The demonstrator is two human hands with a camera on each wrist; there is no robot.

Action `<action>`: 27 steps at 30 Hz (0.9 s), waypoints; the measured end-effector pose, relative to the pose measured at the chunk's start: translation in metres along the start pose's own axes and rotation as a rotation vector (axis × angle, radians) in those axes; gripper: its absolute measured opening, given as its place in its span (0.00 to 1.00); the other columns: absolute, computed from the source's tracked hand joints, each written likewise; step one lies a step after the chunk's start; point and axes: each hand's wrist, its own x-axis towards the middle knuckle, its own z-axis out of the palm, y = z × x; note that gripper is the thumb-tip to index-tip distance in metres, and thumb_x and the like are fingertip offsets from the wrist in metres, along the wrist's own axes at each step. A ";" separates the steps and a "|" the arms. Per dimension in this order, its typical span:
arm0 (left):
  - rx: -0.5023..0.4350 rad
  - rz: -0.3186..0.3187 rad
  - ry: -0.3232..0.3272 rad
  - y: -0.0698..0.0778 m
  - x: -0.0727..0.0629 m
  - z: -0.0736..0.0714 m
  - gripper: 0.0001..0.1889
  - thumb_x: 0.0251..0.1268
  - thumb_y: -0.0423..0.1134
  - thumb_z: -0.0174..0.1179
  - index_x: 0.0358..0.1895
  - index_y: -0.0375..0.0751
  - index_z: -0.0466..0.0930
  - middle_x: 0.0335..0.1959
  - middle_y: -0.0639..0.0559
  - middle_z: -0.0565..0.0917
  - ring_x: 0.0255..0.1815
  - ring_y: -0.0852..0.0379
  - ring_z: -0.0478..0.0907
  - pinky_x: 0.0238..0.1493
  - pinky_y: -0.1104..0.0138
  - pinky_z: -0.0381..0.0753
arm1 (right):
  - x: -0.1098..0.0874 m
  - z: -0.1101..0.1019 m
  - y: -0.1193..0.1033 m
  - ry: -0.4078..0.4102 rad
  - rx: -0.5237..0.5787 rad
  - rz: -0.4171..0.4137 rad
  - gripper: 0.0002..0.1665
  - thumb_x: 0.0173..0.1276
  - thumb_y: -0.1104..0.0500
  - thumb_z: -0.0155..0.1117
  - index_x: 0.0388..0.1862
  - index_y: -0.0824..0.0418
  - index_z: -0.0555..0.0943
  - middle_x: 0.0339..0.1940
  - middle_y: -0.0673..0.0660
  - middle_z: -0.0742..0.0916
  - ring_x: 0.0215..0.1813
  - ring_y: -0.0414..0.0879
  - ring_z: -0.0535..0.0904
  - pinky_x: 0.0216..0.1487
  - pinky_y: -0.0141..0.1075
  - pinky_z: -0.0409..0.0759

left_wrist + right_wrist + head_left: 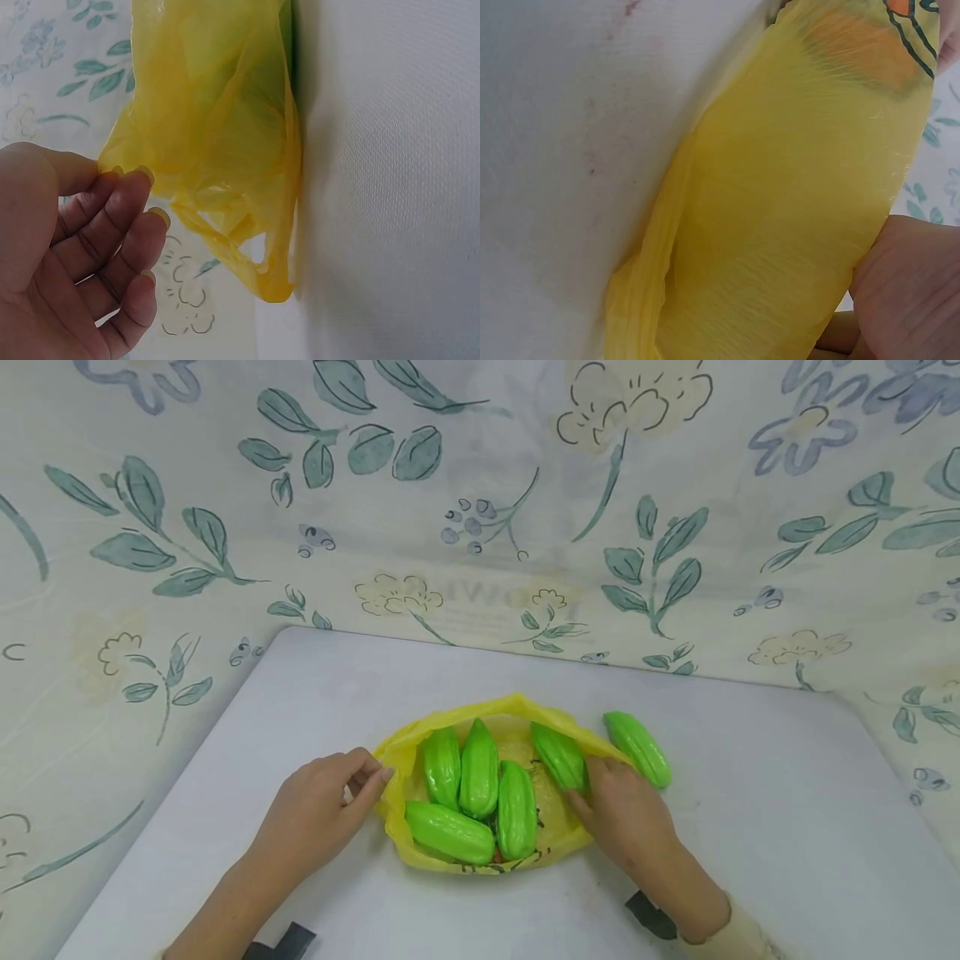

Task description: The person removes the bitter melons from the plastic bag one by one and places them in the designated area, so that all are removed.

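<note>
A yellow plastic bag (517, 704) lies with its mouth spread wide on the table. My left hand (318, 814) pinches the bag's left rim between thumb and fingertips, also seen in the left wrist view, where a loop handle (262, 281) droops below. Inside the bag's right side, my right hand (630, 814) grips a glossy green ridged vegetable (558, 753), cucumber-like in shape. Several similar green vegetables (480, 768) rest in the left and middle of the bag. In the right wrist view the bag's side (780, 202) hides most of the right hand's fingers.
Another green vegetable (637, 748) lies on the white table (787, 793) just outside the bag's right rim. Black strips (651, 917) show near both forearms. A floral-patterned cloth (480, 560) rises behind and beside the table.
</note>
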 end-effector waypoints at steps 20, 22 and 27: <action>-0.003 0.009 0.000 -0.001 -0.001 0.000 0.06 0.74 0.41 0.66 0.36 0.48 0.81 0.23 0.64 0.77 0.26 0.62 0.70 0.29 0.67 0.74 | -0.009 -0.014 -0.005 -0.030 0.067 0.025 0.29 0.68 0.53 0.75 0.60 0.71 0.80 0.50 0.63 0.87 0.44 0.50 0.83 0.48 0.47 0.85; -0.003 0.005 -0.005 -0.001 -0.001 0.000 0.06 0.74 0.41 0.66 0.36 0.48 0.81 0.24 0.64 0.77 0.26 0.62 0.70 0.29 0.67 0.74 | -0.010 -0.016 -0.005 -0.035 0.089 0.029 0.30 0.69 0.53 0.75 0.61 0.71 0.80 0.52 0.64 0.87 0.47 0.52 0.84 0.51 0.48 0.85; -0.007 0.002 -0.014 0.000 -0.001 -0.001 0.06 0.75 0.42 0.66 0.36 0.48 0.81 0.24 0.64 0.77 0.26 0.62 0.70 0.29 0.67 0.74 | -0.013 -0.019 -0.004 -0.043 0.159 0.029 0.31 0.69 0.53 0.74 0.65 0.68 0.79 0.55 0.62 0.87 0.51 0.51 0.84 0.54 0.48 0.84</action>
